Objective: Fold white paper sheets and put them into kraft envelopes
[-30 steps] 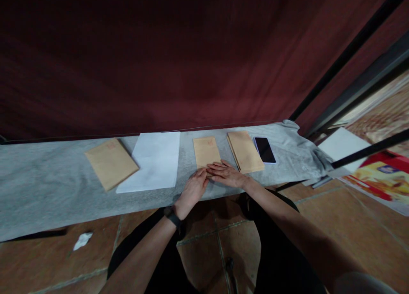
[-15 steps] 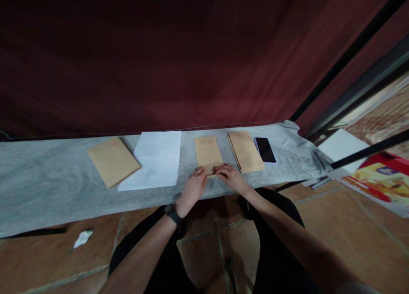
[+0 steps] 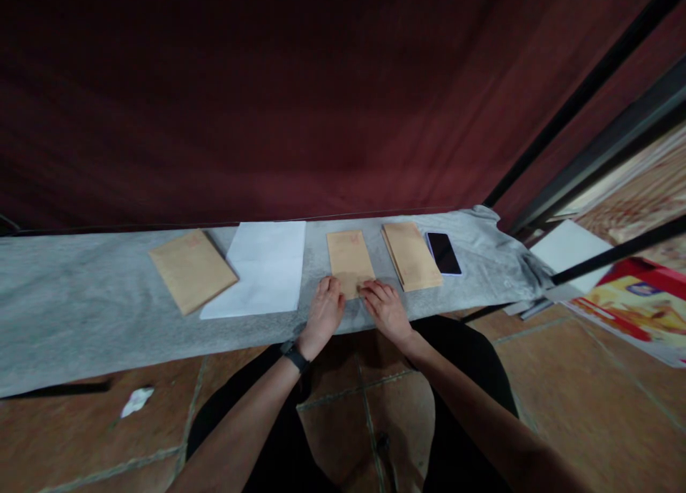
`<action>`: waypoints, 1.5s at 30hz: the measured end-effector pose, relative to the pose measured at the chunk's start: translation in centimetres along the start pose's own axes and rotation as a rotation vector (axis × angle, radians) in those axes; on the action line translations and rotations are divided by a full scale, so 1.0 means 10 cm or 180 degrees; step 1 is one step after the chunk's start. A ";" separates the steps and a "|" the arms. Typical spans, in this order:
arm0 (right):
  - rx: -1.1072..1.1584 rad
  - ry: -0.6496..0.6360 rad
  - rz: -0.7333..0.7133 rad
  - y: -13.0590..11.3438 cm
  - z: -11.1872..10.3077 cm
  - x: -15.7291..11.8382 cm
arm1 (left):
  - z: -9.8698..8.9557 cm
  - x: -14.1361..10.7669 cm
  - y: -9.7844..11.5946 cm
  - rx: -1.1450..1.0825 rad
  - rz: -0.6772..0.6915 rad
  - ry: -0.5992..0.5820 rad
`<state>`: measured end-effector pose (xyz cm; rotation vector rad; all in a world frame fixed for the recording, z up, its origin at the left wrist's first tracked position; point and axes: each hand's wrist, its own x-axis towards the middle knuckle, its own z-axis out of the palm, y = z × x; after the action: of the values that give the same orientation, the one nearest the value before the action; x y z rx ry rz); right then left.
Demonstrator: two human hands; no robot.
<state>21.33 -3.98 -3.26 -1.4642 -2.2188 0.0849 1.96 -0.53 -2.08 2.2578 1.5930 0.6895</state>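
Note:
A brown paper envelope (image 3: 350,254) with faint red print near its far edge lies flat on the grey cloth in front of me. My left hand (image 3: 326,309) is at its near left corner, fingers curled together and closed on the edge. On the near right corner, my right hand (image 3: 386,310) has its bent fingertips pressed on the paper, closed on it as well. The fingers hide both near corners. Just right of this envelope lies a small stack of brown envelopes (image 3: 414,257). To the left are white paper sheets (image 3: 271,268).
Another stack of brown envelopes (image 3: 191,271) overlaps the white sheets at the left. A phone (image 3: 444,253) lies beyond the right stack. Grey cloth (image 3: 96,314) covers the narrow bench against a dark red curtain (image 3: 321,121). A red and yellow box (image 3: 637,300) stands at the right.
My hands have shifted slightly at the envelope's near end, and the right hand now lies flatter, its fingers more over the corner. The near edge, folded up before, looks flatter.

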 end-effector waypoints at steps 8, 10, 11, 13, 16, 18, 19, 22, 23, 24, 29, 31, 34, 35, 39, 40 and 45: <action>-0.0373 -0.0158 0.0026 -0.20 0.00 -0.01 | -0.04 0.08 0.00 -0.0217 -0.0544 -0.0063; -0.0460 -0.0204 0.0086 -0.24 -0.01 0.04 | -0.06 0.12 -0.01 -0.0535 -0.0797 -0.0131; -0.0491 -0.0223 0.0137 -0.26 -0.01 0.06 | -0.07 0.13 -0.02 -0.0716 -0.0916 -0.0164; -0.0531 -0.0266 0.0239 -0.29 -0.02 0.08 | -0.08 0.17 -0.04 -0.1083 -0.1089 -0.0183; -0.0559 -0.0354 0.0314 -0.32 -0.04 0.11 | -0.08 0.20 -0.08 -0.1788 -0.1267 -0.0096; -0.0586 -0.0397 0.0329 -0.33 -0.04 0.14 | -0.08 0.21 -0.07 -0.2415 -0.1338 -0.0065; -0.0619 -0.0404 0.0343 -0.34 -0.05 0.15 | -0.08 0.22 -0.06 -0.2708 -0.1338 -0.0085; -0.0739 -0.0373 0.0423 -0.37 -0.07 0.22 | -0.12 0.22 0.02 -0.3248 -0.1260 -0.0223; -0.0732 -0.0341 0.0472 -0.37 -0.08 0.24 | -0.15 0.22 0.05 -0.3363 -0.1245 -0.0273; -0.0669 -0.0283 0.0536 -0.36 -0.11 0.26 | -0.17 0.22 0.09 -0.3492 -0.1247 -0.0311; 0.0796 0.0740 0.1251 -0.16 -0.33 0.35 | -0.26 0.19 0.17 -0.4003 -0.1448 -0.0516; 0.1969 0.1273 0.1677 -0.09 -0.39 0.37 | -0.25 0.17 0.19 -0.3978 -0.1553 -0.0686; 0.3731 0.1707 0.2244 -0.10 -0.37 0.37 | -0.20 0.13 0.23 -0.4113 -0.1563 -0.0917; 0.4161 0.1748 0.2394 -0.13 -0.33 0.35 | -0.17 0.12 0.25 -0.4210 -0.1511 -0.0971; 0.4890 0.1646 0.2677 -0.30 -0.11 0.24 | -0.08 0.11 0.28 -0.4388 -0.1290 -0.1004; 0.4975 0.1608 0.2702 -0.33 -0.07 0.21 | -0.06 0.11 0.27 -0.4337 -0.1300 -0.0959; 0.5548 0.0819 0.2839 -0.33 -0.02 0.06 | -0.02 0.20 0.16 -0.3691 -0.1423 -0.0768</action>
<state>18.40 -4.88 -1.90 -0.9902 -0.4541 1.4958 3.68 0.76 -0.68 1.0529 1.0511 0.8476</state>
